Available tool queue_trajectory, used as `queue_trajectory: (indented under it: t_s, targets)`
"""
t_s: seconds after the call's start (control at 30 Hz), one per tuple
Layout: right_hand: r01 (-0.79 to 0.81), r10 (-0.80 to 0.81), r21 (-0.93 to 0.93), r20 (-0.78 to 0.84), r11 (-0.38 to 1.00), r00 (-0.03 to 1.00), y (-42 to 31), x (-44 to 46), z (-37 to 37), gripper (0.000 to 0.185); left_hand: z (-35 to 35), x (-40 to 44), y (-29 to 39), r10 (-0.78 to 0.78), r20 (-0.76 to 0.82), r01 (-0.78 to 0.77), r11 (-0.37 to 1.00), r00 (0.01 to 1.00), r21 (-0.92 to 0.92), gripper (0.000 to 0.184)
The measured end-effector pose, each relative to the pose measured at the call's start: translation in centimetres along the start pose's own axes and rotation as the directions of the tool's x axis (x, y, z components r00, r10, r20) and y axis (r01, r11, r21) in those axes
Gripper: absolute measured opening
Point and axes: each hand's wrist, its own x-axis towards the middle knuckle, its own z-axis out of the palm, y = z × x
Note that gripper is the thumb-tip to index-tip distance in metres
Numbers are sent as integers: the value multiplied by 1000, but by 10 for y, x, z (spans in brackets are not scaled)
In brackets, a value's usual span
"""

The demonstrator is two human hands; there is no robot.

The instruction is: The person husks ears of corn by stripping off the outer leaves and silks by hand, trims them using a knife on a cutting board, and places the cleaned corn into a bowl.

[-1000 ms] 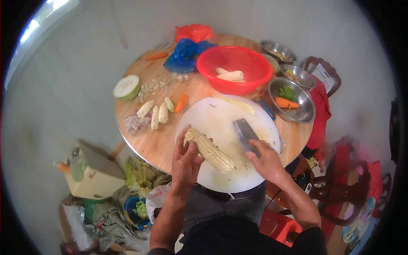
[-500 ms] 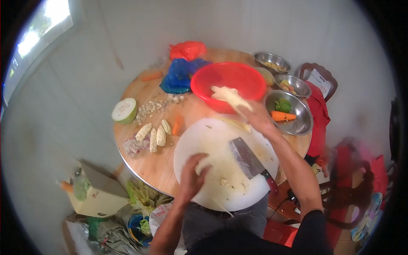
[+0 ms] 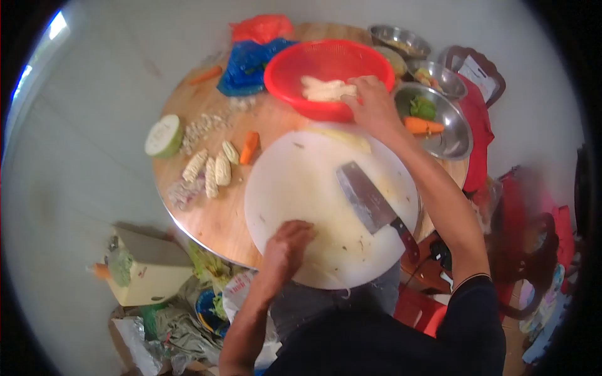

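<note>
My right hand [image 3: 371, 103] reaches over the near right rim of the red plastic basin [image 3: 295, 103]. Its thumb and fingers close on the right end of a long, pale, knobbly food piece [image 3: 325, 89], whose exact kind I cannot make out. On the round white cutting board [image 3: 282, 182], my left hand [image 3: 288, 247] rests near the lower left edge with its fingers curled together; whatever they hold is hidden. A cleaver [image 3: 367, 199] lies on the board's right half, handle towards me. A flat pale yellowish strip [image 3: 345, 139] lies at the board's far edge.
Left of the board are corn cobs [image 3: 222, 169], a carrot piece [image 3: 249, 148], garlic cloves [image 3: 200, 128] and a cut winter melon [image 3: 164, 136]. Steel bowls stand on the right, the nearest bowl [image 3: 454, 141] holding a carrot and green pepper. A blue bag [image 3: 241, 66] lies behind.
My right hand has lowered the pale piece into the red basin. My left hand has closed its fingers and moved down onto the board. The view has tilted downward.
</note>
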Motion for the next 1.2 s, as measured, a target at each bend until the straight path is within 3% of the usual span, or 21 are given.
queue_trajectory:
  t_s: [0.03,0.1,0.17,0.2,0.23,0.27,0.33,0.37,0.5,0.57,0.6,0.67,0.7,0.8,0.87,0.9,0.97,1.07,1.2]
  targets:
    - [14,-13,60,-21,998,1000,-21,-19,-28,29,-6,-2,-3,-69,21,71,994,997,-88,33]
    - [-136,93,107,337,985,937,-43,-69,-82,34,-20,-7,1,-146,41,152,972,988,-182,39]
    - [-237,228,-72,629,969,743,-50,-120,-121,38,-32,-14,15,-96,6,96,987,995,-127,57]
    - [-266,299,-156,676,951,673,-50,-143,-133,40,-29,-18,17,-101,8,101,986,995,-134,57]
    - [-287,369,-240,710,927,599,-49,-160,-141,41,-25,-23,21,-44,36,44,999,998,-11,64]
    - [-289,374,-245,714,925,592,-48,-173,-143,41,-21,-28,25,8,73,-16,994,997,110,72]
    - [-332,364,-184,680,925,637,-46,-196,-147,44,-5,-26,44,27,92,-42,985,995,166,67]
    - [-402,382,-153,713,903,588,-49,-195,-147,43,1,-24,52,50,100,-72,971,994,230,63]
    - [-385,387,-163,673,908,630,-46,-206,-142,37,39,-21,21,133,-29,-126,976,991,175,43]
    - [-487,378,-42,690,872,618,-41,-209,-149,32,41,-17,7,-8,-161,7,1000,987,-5,17]
    - [-485,376,-41,689,874,620,-43,-207,-160,32,36,-14,6,-6,-164,6,1000,986,-4,17]
    - [-905,462,69,842,419,278,-50,-205,-190,30,26,-9,4,-81,-265,67,996,961,-61,24]
    - [-918,467,155,822,365,325,-50,-219,-197,29,22,-10,1,-80,-267,66,996,960,-62,24]
    - [-941,584,174,746,290,318,-57,-254,-212,28,18,-13,-3,-126,-319,91,988,939,-122,36]
    - [-958,580,173,766,229,277,-62,-276,-212,30,17,-15,0,-62,-365,112,987,929,118,50]
    - [-958,575,216,766,189,287,-73,-282,-210,28,18,-15,2,-61,-360,109,987,931,115,50]
    - [-965,568,128,787,229,240,-94,-277,-203,31,20,-18,4,-153,-263,169,985,953,40,55]
    - [-940,536,149,788,308,301,-122,-273,-180,37,35,-19,5,-118,-233,133,990,965,49,57]
    - [-921,484,117,822,371,300,-148,-266,-156,38,39,-21,17,-100,-229,110,993,968,33,59]
